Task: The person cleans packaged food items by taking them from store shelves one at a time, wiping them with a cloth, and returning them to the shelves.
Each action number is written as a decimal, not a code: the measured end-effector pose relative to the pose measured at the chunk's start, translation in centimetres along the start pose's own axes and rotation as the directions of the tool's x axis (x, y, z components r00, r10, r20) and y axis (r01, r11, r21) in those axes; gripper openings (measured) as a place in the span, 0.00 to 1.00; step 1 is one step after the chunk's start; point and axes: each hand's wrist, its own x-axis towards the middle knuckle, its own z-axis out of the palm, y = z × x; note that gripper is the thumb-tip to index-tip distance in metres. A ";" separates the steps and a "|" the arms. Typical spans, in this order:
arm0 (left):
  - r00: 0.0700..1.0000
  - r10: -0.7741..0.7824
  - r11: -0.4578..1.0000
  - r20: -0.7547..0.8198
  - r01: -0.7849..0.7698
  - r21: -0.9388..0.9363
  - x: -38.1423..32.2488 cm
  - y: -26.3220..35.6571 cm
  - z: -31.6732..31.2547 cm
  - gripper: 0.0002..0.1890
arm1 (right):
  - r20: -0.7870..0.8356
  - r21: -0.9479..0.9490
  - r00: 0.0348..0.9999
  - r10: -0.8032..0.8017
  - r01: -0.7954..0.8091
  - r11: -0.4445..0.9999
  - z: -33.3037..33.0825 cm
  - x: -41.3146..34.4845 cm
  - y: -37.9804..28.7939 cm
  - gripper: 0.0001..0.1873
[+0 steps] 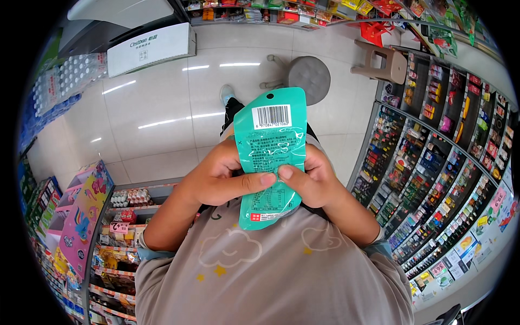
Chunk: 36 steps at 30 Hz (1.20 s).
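A glossy teal plastic snack pouch [270,140] is held upright before my chest, its printed back towards me. It bears a barcode near the top, small printed text, and a black dot, possibly a hang hole, at the upper edge. My left hand [221,174] grips the pouch from its left side, thumb pressed flat across the middle. From the other side my right hand [315,176] grips it too, and the two thumb tips nearly meet at the centre. Behind the pouch the fingers of both hands are hidden.
A grey round stool [309,79] and a beige plastic stool [382,61] stand on the tiled floor [154,97]. Display racks of small packets [426,162] line the right. At left are a white carton [152,48], shrink-wrapped bottles [75,79] and a snack shelf [118,252].
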 end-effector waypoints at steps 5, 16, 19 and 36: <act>1.000 0.000 1.000 0.016 0.000 -0.028 0.2 0.0 -0.2 0.13 | -0.012 -0.003 1.000 0.009 -0.009 1.000 0.1 0.1 0.0 0.12; 0.998 -0.009 1.000 0.061 0.010 -0.014 0.1 0.2 -1.2 0.16 | -0.015 -0.005 1.000 0.003 -0.003 1.000 0.4 0.5 0.0 0.12; 0.998 -0.013 1.000 0.066 0.014 -0.013 0.0 0.1 -1.4 0.16 | -0.007 -0.006 1.000 -0.008 0.008 1.000 0.5 0.8 0.1 0.12; 0.967 0.134 0.877 -0.215 -0.015 0.481 -0.4 1.4 -1.5 0.40 | -0.197 -0.569 0.979 -0.054 -0.069 0.819 1.7 3.1 -0.2 0.05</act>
